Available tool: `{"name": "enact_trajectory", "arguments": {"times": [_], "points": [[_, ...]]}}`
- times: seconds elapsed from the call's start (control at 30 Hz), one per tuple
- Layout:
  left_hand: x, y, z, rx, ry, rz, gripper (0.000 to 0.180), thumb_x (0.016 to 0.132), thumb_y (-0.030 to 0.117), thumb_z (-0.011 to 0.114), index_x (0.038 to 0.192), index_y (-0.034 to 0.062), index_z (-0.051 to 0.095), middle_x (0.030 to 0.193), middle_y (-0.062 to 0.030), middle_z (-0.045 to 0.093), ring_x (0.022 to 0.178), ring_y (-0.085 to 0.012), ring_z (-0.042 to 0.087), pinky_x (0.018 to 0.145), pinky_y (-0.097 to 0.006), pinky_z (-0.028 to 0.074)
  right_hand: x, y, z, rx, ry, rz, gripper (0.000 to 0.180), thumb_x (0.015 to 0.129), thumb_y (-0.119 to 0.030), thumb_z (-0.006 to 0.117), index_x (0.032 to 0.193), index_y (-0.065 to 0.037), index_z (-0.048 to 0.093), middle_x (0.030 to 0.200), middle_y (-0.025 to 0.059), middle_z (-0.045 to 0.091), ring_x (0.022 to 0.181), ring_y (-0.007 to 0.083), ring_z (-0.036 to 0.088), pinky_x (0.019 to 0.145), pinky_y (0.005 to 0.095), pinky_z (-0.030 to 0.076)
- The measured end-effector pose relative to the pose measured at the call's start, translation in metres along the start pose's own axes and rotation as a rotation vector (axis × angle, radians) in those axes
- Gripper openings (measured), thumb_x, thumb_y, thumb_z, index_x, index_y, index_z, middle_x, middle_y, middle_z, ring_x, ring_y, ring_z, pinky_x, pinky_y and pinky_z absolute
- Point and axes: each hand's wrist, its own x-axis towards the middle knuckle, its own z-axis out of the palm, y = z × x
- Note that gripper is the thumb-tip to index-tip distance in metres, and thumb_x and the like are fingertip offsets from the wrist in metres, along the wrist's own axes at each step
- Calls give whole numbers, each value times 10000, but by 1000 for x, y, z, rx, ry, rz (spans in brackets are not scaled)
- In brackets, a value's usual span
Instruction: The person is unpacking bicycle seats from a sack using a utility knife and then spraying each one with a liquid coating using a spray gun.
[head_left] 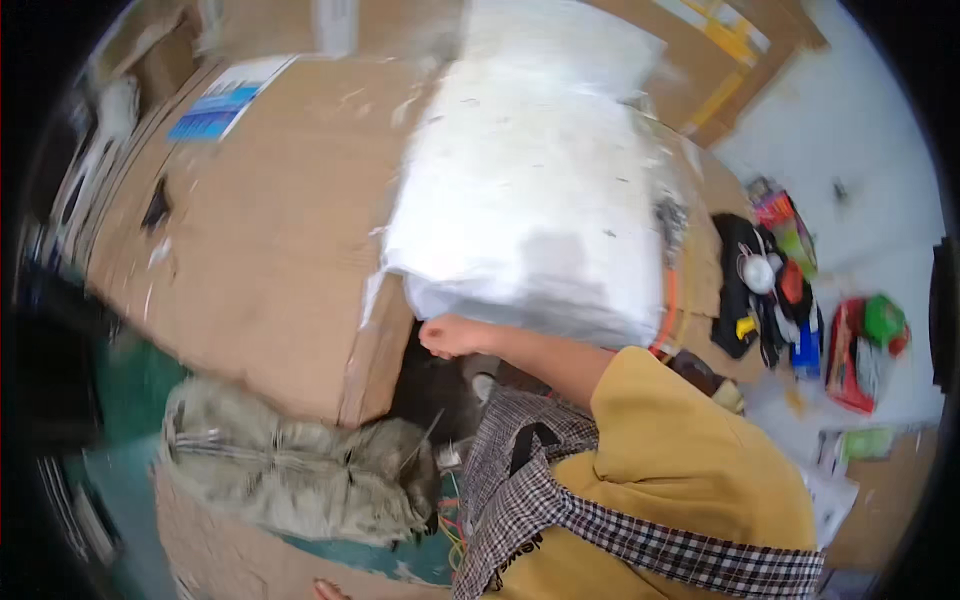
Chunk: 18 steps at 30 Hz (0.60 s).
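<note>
My right hand (452,337) reaches in from the right with its fingers curled closed. It is at the near left corner of a stack of white sheets (540,170), by the lower edge. Whether it grips that edge or something small, I cannot make out. Left of it is the corner of a large brown cardboard sheet or box (270,220). Of my left hand (330,590), only a small part shows at the bottom edge; its fingers are mostly cut off. A yellow sleeve and a checked apron (500,450) cover my arm and body.
A grey-green cloth bundle (300,460) lies at lower left, beside more cardboard (230,550) on a green floor. A dark object (157,205) rests on the large cardboard. On the right are black bags or cloth (735,290), colourful packets (850,355) and an orange cord (668,315).
</note>
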Motion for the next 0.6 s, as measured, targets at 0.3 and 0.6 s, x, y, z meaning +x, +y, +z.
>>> {"name": "enact_trajectory", "arguments": {"times": [0.3, 0.6], "points": [[7, 117, 364, -177, -1021, -93, 829, 766, 590, 523, 1373, 106, 232, 1400, -124, 271, 1217, -330, 329, 970, -470, 281, -229, 252, -225, -12, 1376, -42, 174, 785, -196, 548, 864, -52, 606, 808, 140, 625, 729, 245, 602, 654, 352, 473], [-224, 126, 597, -122, -349, -73, 883, 697, 606, 619, 1138, -131, 413, 1006, -190, 587, 838, -305, 601, 612, -414, 537, -492, 467, -311, 208, 1866, 589, 424, 747, -260, 681, 1042, 3, 527, 935, 146, 578, 907, 265, 558, 809, 360, 424]]}}
